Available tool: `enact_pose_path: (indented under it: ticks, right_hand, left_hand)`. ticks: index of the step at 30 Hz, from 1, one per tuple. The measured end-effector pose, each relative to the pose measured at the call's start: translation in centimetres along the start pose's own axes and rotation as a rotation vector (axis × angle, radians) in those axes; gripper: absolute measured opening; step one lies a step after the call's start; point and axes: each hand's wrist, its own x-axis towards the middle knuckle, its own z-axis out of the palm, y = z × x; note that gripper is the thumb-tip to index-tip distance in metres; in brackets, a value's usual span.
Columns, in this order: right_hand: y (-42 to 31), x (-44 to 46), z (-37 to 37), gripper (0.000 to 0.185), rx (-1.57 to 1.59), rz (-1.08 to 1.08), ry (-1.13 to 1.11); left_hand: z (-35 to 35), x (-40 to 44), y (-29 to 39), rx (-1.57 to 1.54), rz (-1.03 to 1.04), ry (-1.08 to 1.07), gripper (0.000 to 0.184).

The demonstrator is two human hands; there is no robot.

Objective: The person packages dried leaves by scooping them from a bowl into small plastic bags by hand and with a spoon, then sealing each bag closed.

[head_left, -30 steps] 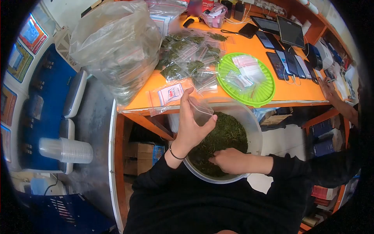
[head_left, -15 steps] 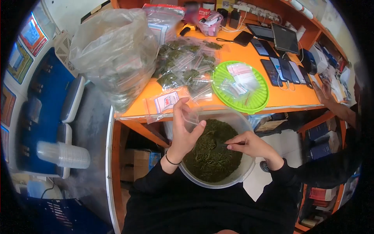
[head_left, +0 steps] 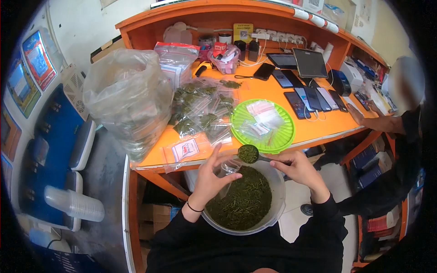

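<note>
My left hand (head_left: 214,177) holds a small clear zip bag (head_left: 229,171) by its top, over the left side of a round plastic tub (head_left: 278,200). Shredded green leaf (head_left: 241,200) covers the tub's inside. A black spoon (head_left: 248,154) heaped with leaf is in my right hand (head_left: 296,169), level above the tub's far rim and just right of the bag's mouth. Filled clear bags (head_left: 200,109) lie piled on the orange desk (head_left: 255,88). A green round tray (head_left: 287,136) beside them carries flat small bags (head_left: 265,113).
A large plastic sack (head_left: 127,100) stands at the desk's left. Phones (head_left: 314,98) and a tablet (head_left: 310,63) lie at the right, near a person's arm (head_left: 382,123). Stacked clear cups (head_left: 75,204) are at the far left.
My right hand has lifted the spoon, now loaded with leaf, out of the tub toward the bag. The camera view has tilted up, showing more of the desk's back.
</note>
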Motion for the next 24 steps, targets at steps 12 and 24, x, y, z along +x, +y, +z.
enact_pose_path:
  ticks: [12,24]
  right_hand:
    - [-1.5,0.7,1.1,0.023,-0.238,-0.257,-0.097]
    - [1.5,0.2,2.4,0.024,-0.539,-0.316,0.116]
  left_hand:
    - [0.0,0.0,-0.5,-0.163,0.032,-0.032,0.101]
    - [0.0,-0.1,0.6,0.163,0.206,0.109,0.100]
